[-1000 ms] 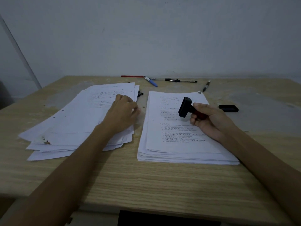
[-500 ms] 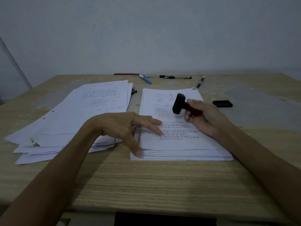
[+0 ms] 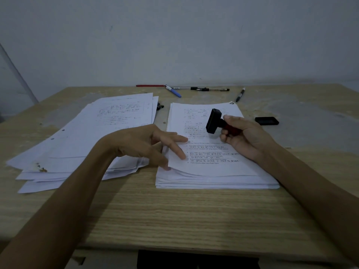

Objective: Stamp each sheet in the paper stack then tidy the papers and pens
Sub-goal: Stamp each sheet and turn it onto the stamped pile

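On the head view, my right hand (image 3: pixel 246 136) grips the stamp (image 3: pixel 214 121) by its red handle, held above the right stack (image 3: pixel 213 171) with its face turned left, not down; I judge it is parked clear so a sheet can come away. My left hand (image 3: pixel 147 144) pinches the left edge of the top sheet (image 3: pixel 204 150), two fingers (image 3: pixel 179 150) laid on the print and the thumb beneath, so that edge curls off the pile. Left of it lies the loose pile (image 3: pixel 83 136), fanned and ragged, presumably where the sheet belongs. Between the two piles runs a narrow strip of bare desk (image 3: pixel 184 214), so the sheet has to travel over my own wrist. Far back, the pens (image 3: pixel 194 89) lie along the wall edge, well apart from both hands. An ink pad (image 3: pixel 266 120) sits just right of the stack, near my right wrist. The near desk offers the widest room.
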